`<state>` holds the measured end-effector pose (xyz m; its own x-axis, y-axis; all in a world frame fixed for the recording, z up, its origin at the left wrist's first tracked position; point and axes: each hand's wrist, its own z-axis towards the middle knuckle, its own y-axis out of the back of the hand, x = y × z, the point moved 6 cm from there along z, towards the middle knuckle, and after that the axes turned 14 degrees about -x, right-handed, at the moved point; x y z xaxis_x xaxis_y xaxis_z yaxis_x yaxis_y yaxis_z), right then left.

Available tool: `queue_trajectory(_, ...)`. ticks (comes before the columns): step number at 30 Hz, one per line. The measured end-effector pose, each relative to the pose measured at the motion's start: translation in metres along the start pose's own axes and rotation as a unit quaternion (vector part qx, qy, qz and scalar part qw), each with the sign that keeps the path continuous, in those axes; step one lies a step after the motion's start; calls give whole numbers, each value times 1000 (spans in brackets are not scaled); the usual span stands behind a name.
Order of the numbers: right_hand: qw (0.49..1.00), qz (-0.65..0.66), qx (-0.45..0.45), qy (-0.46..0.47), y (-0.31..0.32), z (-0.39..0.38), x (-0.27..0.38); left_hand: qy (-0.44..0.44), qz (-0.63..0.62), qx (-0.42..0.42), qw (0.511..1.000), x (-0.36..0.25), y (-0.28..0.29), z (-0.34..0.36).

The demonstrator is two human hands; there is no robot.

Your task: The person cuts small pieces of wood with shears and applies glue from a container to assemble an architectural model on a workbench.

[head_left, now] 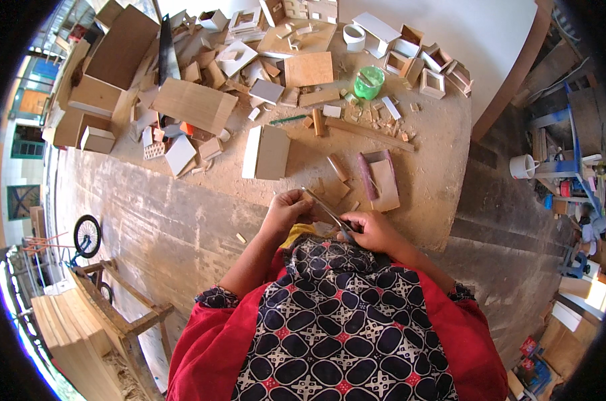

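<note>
Close to my body, at the table's front edge, my left hand (291, 212) is closed in a pinch on a small light-brown piece (308, 195), probably wood. My right hand (372, 230) grips a long, thin grey tool (328, 211) with a narrow, blade-like shape; its exact kind is unclear. The tool slants up to the left, its tip at the piece in my left fingers. Just beyond my hands lie a short brown wooden stick (338, 168) and an open box (383, 182) with dark reddish edges. A white-faced wooden box (266, 152) stands beyond my left hand.
Wood offcuts and a handsaw (166, 50) crowd the table's (437, 154) left side. A green plastic cup (369, 82), a white ring-shaped piece (354, 38) and several small open boxes (433, 83) stand farther back. A wooden frame (132, 321) is on the floor at lower left.
</note>
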<state>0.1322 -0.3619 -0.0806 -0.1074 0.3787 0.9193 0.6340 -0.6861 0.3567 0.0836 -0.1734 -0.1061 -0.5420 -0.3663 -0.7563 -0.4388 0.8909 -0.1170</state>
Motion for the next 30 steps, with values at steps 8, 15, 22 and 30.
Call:
queue_trajectory(8, 996, 82, -13, -40, -8, 0, -19, 9, -24, -37, 999, -5, -4, -3)
queue_trajectory(15, 996, 73, -19, -45, -6, 1, -15, 3, -4, -50, 999, -2, -1, 0)
queue_trajectory(22, 998, 46, -2, -41, -3, 1, -5, 1, 3, -51, 999, -2, -1, 1)
queue_trajectory(30, 997, 55, -10, -48, -5, 0, -10, 1, 5, -57, 998, -2, -2, 1)
